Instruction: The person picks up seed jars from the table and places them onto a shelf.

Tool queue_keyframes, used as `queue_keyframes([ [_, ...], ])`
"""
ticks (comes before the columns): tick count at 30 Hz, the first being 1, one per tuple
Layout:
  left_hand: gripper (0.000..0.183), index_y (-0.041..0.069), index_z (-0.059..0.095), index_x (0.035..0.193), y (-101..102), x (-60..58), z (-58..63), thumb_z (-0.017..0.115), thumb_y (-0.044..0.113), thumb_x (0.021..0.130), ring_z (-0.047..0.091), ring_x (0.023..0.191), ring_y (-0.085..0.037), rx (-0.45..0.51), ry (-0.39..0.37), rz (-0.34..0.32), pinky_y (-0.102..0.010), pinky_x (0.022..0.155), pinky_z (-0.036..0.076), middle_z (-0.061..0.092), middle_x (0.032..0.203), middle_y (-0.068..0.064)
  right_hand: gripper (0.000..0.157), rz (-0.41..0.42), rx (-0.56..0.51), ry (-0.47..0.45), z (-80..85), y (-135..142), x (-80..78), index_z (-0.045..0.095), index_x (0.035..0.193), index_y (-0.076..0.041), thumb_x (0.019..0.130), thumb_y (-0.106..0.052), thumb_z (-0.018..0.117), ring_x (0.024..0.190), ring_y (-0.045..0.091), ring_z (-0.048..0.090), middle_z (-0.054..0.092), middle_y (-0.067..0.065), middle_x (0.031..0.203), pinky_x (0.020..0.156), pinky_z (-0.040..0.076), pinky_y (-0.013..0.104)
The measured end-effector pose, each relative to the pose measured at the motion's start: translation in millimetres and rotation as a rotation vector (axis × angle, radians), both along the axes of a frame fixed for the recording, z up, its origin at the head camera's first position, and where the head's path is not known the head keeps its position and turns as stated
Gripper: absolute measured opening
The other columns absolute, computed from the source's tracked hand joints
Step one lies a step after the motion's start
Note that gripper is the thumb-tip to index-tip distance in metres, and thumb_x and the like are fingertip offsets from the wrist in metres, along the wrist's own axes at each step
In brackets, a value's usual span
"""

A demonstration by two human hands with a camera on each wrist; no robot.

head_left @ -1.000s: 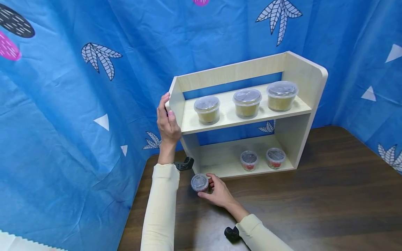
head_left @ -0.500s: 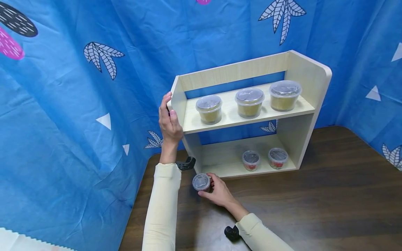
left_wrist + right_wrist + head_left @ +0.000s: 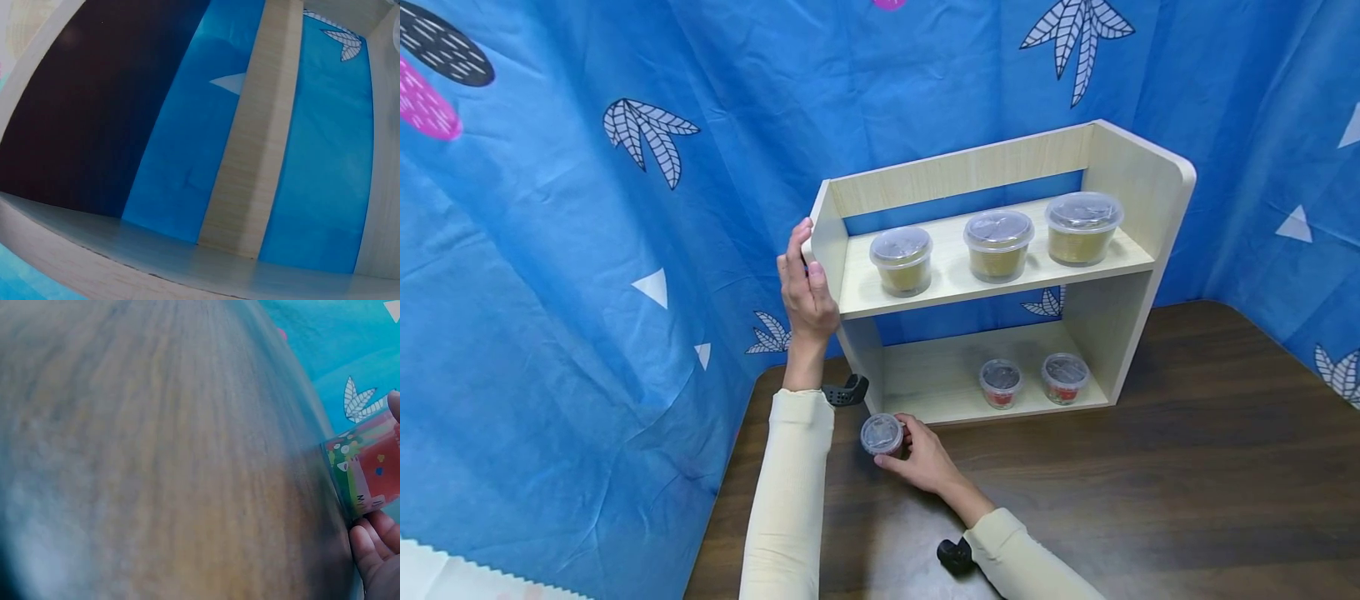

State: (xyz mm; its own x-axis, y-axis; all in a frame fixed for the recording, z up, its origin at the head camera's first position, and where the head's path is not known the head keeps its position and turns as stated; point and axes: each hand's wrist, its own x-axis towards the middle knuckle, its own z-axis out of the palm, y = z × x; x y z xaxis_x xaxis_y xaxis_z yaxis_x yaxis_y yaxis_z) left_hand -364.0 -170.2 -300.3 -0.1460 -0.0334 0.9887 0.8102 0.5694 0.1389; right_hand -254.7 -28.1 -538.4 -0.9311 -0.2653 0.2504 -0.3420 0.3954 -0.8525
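In the head view, my left hand (image 3: 807, 287) rests against the left side panel of a pale wooden two-tier shelf (image 3: 992, 300). Its fingers reach up along the panel's front edge, with the thumb apart. My right hand (image 3: 919, 457) pinches a small clear round tub with a lid (image 3: 881, 434) between thumb and fingers, just in front of the shelf's lower left corner. The right wrist view shows that tub's red and green printed label (image 3: 372, 465), its base close to or on the table. The left wrist view shows the shelf's inside, without the hand.
Larger lidded tubs with yellowish contents (image 3: 901, 262) (image 3: 997, 246) (image 3: 1084, 229) line the upper tier. Two small lidded tubs (image 3: 1001, 383) (image 3: 1064, 379) stand on the lower tier's right half. The shelf stands on a dark wooden table (image 3: 1150, 492) before a blue patterned curtain (image 3: 887, 92).
The scene has shifted slightly to the right in the head view. Both hands keep their places on the shelf and the small tub.
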Motion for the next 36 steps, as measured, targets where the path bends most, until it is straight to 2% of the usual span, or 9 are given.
queue_keyframes([
  [9,0.048,-0.005,0.05,0.132,0.4,-0.8,0.9,0.037,0.017,0.092,0.047,0.096,-0.034,0.004,0.018,0.015,-0.046,0.076,0.038,0.055,0.137,-0.017,0.072,0.003,0.002,-0.009,2.0,0.7,-0.7,0.051,0.134,-0.004,0.078,-0.039,0.081,0.096,0.02,0.059,0.062,0.008,0.117,0.08,0.05,0.036],
  [18,0.048,-0.004,0.05,0.132,-0.7,-1.2,0.3,0.035,0.026,0.097,0.048,0.098,-0.034,0.001,0.01,0.026,-0.047,0.076,0.038,0.055,0.138,-0.017,0.07,0.002,-0.011,0.02,-1.5,0.7,-0.4,0.052,0.132,-0.005,0.079,-0.038,0.081,0.094,0.019,0.059,0.062,0.007,0.115,0.078,0.051,0.034],
  [22,0.049,-0.003,0.049,0.133,-0.6,-0.6,0.7,0.035,0.028,0.099,0.048,0.098,-0.034,-0.003,0.001,0.025,-0.047,0.076,0.039,0.055,0.138,-0.017,0.07,-0.006,-0.023,0.003,-1.1,1.3,0.0,0.052,0.133,-0.006,0.078,-0.038,0.081,0.093,0.017,0.058,0.062,0.004,0.112,0.078,0.051,0.032],
  [26,0.048,-0.003,0.049,0.133,0.8,-0.4,1.3,0.035,0.025,0.097,0.048,0.098,-0.034,0.0,0.001,0.02,-0.047,0.076,0.039,0.055,0.138,-0.017,0.07,-0.022,-0.036,-0.017,1.2,3.2,0.4,0.052,0.134,-0.007,0.078,-0.039,0.081,0.092,0.015,0.058,0.062,0.002,0.11,0.078,0.05,0.03],
  [36,0.048,-0.005,0.049,0.133,0.7,1.1,0.5,0.036,0.017,0.092,0.049,0.097,-0.034,0.012,0.008,0.003,-0.046,0.075,0.037,0.056,0.137,-0.018,0.072,-0.067,-0.037,0.019,4.9,7.8,3.0,0.051,0.133,-0.003,0.077,-0.036,0.082,0.09,0.018,0.058,0.06,0.003,0.103,0.075,0.05,0.029],
])
